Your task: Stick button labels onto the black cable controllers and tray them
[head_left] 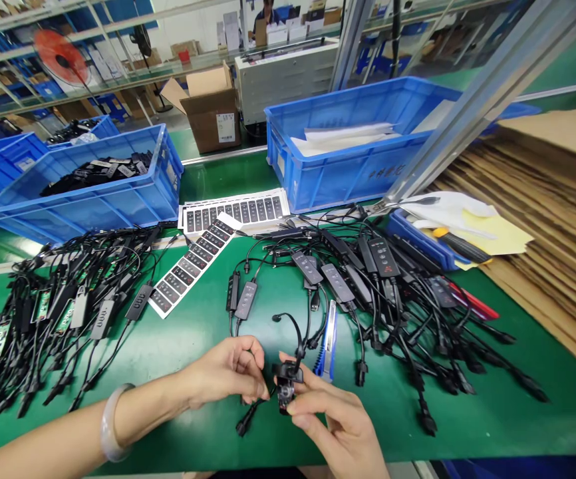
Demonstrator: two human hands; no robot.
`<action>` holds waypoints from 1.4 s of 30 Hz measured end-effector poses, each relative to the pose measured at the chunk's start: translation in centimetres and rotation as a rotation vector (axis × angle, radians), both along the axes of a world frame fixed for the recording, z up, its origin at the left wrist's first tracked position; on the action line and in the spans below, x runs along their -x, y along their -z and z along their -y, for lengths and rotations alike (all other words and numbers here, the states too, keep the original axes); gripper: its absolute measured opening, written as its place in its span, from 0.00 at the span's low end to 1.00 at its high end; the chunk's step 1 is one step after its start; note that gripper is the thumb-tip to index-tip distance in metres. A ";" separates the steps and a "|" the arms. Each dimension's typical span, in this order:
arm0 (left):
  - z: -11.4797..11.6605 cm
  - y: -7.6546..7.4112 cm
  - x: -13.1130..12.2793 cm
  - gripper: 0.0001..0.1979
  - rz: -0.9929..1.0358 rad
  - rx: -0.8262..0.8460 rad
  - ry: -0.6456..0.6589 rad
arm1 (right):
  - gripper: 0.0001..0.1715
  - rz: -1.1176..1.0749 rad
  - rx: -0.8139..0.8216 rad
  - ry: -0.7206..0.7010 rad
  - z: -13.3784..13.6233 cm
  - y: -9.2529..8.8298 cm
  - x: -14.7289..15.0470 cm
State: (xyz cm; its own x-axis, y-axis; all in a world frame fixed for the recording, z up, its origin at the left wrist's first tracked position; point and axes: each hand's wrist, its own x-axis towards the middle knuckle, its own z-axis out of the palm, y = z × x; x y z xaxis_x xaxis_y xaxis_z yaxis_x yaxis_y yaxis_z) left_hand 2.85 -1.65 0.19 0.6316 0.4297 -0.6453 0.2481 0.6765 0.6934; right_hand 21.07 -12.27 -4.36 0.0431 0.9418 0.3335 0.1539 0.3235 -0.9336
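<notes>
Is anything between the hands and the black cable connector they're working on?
Nothing visible. The right hand grips the black cable connector, and the left hand sits beside it with no object between. The blue utility knife lies past the right hand, not between.

Take the label sheet (191, 265) as your landmark: tagged cables (53, 313) lie to its left, loose cables (362, 279) and a box cutter (326, 339) to its right, a second sheet (233, 211) just behind it, one bin (81, 193) behind on your left, another bin (348, 146) behind on your right.
</notes>
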 end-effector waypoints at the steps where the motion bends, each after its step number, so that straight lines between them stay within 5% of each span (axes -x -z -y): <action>1: 0.1 0.0 0.1 0.16 0.007 0.011 -0.021 | 0.05 -0.003 0.006 0.001 0.0 0.0 0.0; 6: 0.7 0.0 0.0 0.24 -0.015 0.072 -0.140 | 0.06 0.047 -0.033 -0.001 -0.1 -0.4 0.2; 17: 0.9 -1.3 -0.2 0.25 -0.032 0.057 -0.092 | 0.07 0.171 -0.155 -0.035 -0.3 -1.2 0.7; 34: 2.1 1.0 -0.3 0.27 -0.002 -0.036 -0.169 | 0.09 0.234 -0.175 -0.024 0.1 -0.7 1.4; 42: 2.1 0.8 -0.5 0.26 -0.029 -0.049 -0.189 | 0.09 0.224 -0.147 -0.006 0.2 -0.8 1.2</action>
